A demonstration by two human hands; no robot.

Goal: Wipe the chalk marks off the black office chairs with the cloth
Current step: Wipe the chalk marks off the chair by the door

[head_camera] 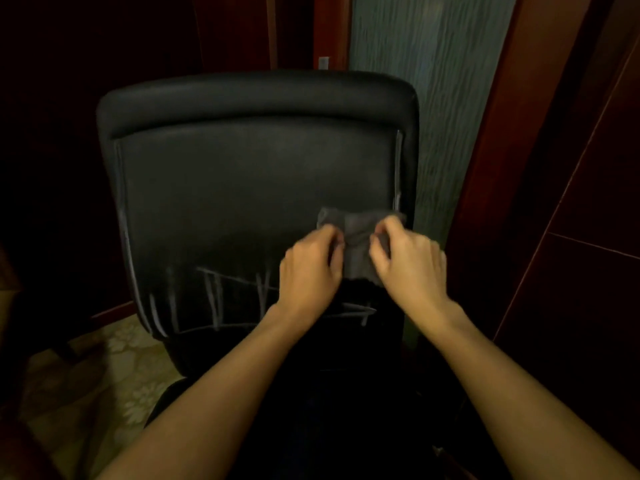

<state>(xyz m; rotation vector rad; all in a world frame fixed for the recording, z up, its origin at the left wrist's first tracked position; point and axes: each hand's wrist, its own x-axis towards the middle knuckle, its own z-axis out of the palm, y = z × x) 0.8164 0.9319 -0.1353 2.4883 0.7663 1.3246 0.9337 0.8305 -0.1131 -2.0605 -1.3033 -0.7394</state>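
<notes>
A view from above looks down at the back of a black office chair (pixel 256 174) in a dim room. At the far left, a strip of pale patterned floor (pixel 114 368) shows beside dark wood panelling. Chalk marks (pixel 214 299) run as white lines down the chair's left edge and cross its lower left and middle in rough vertical and horizontal strokes; a fainter line follows the right edge. The upper panel looks largely free of chalk. Right of centre, the left hand (pixel 310 266) pinches the left side of a small grey cloth (pixel 358 244), fingers curled round it, and just beside it the right hand (pixel 410 263) pinches the right side the same way. The cloth rests bunched against the chair's lower right area, above a short chalk stroke. Farther right stand a ribbed glass door panel (pixel 433 98) and more dark wood. The likely risk is that a bunched, chalk-laden cloth smears dust across the black surface rather than lifting it, or slips from the fingertip hold. No containers are visible.
</notes>
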